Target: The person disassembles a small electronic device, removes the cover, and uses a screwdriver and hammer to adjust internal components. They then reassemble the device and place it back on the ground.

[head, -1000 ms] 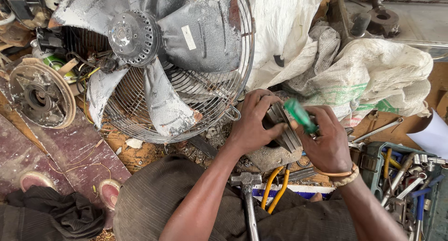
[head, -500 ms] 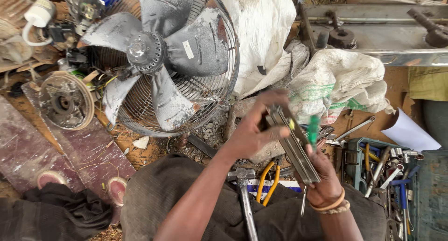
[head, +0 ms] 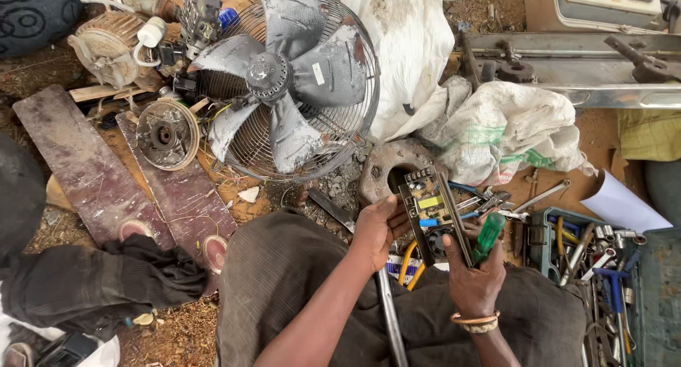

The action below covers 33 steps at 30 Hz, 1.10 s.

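Note:
My left hand (head: 376,228) grips the left edge of a dark circuit board (head: 433,211) with a yellow part and a small round fan on it, held face up over my lap. My right hand (head: 474,276) supports the board's right side and also holds a green-handled screwdriver (head: 488,236), handle pointing up. A brown band sits on my right wrist. Beneath the hands lie yellow-handled pliers (head: 410,262) and a metal bar (head: 390,317).
A large grey metal fan in a wire cage (head: 294,83) lies ahead on the ground. White sacks (head: 511,129) sit to the right of it. An open toolbox of several tools (head: 596,257) is at right. Motor parts (head: 167,134) and wooden planks (head: 85,165) lie left.
The board has been turned from edge-on to face up and lifted closer. The view has pulled back and shifted, showing more ground at the left. The screwdriver stays in my right hand.

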{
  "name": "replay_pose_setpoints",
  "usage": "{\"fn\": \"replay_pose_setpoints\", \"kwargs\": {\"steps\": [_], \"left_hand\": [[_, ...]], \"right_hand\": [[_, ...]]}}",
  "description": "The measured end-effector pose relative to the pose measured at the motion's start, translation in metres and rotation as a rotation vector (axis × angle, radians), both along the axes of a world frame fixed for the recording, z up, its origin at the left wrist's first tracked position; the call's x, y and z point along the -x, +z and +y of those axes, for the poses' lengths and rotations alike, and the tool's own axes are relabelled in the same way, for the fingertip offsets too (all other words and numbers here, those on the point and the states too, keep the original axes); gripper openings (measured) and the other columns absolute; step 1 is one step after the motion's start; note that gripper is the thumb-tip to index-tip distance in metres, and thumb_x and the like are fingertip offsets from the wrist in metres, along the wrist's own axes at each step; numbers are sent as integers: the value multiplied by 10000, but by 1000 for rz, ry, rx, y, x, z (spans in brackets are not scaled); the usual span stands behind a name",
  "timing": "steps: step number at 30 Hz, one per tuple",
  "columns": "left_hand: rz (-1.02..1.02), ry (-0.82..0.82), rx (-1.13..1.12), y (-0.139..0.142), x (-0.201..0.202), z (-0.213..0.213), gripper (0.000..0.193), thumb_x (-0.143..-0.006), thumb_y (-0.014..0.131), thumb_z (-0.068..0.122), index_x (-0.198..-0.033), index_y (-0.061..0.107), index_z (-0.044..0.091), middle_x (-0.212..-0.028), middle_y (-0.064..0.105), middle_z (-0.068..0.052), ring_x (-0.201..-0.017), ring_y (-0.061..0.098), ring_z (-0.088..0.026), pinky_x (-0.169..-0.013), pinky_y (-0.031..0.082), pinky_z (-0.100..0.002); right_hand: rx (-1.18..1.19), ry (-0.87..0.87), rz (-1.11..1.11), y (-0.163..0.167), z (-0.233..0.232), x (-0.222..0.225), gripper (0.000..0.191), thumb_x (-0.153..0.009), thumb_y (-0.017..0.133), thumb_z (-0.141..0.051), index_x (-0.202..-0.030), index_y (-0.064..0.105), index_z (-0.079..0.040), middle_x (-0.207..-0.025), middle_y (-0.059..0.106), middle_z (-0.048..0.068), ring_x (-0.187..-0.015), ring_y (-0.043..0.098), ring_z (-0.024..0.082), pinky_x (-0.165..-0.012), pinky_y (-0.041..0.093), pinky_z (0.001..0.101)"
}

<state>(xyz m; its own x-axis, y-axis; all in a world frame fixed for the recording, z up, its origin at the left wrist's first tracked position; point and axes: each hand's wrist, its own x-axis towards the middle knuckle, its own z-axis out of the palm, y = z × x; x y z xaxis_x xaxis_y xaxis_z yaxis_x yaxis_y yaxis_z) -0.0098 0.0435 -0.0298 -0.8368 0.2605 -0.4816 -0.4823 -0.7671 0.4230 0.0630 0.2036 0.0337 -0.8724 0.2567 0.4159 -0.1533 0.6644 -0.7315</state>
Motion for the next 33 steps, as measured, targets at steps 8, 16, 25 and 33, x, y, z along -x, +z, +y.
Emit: {"fn": "replay_pose_setpoints", "kwargs": {"steps": [8,16,25,33], "left_hand": [[270,215,313,24,-49,5,231,-965,711,-13,-1184,709,-88,-1050,747,-124,-880,692,-148,-776,588,-288],[289,218,210,44,-57,13,259,-937,694,3,-1195,705,-29,-1058,745,-86,-880,696,-117,-795,598,-275],[560,237,557,84,-94,24,367,-965,660,65,-1324,623,-2,-1101,734,-124,-932,703,-126,-815,604,-292],[808,144,1236,145,-119,11,379,-849,778,120,-1208,693,35,-1180,662,-152,-945,745,-286,-782,594,-401]], "right_hand": [[395,-28,4,6,-6,-34,391,-894,832,-165,-1184,624,-5,-1018,733,88,-900,692,134,-797,586,291],[325,-20,-27,27,14,-54,432,-863,811,-193,-1200,609,-13,-997,734,75,-890,699,118,-765,588,290],[443,-28,52,39,18,-79,388,-896,808,-200,-1185,621,-21,-990,730,57,-874,677,100,-728,563,268],[182,-167,95,44,12,-98,356,-880,847,-183,-1113,628,-28,-885,717,43,-759,652,102,-663,530,261]]}}
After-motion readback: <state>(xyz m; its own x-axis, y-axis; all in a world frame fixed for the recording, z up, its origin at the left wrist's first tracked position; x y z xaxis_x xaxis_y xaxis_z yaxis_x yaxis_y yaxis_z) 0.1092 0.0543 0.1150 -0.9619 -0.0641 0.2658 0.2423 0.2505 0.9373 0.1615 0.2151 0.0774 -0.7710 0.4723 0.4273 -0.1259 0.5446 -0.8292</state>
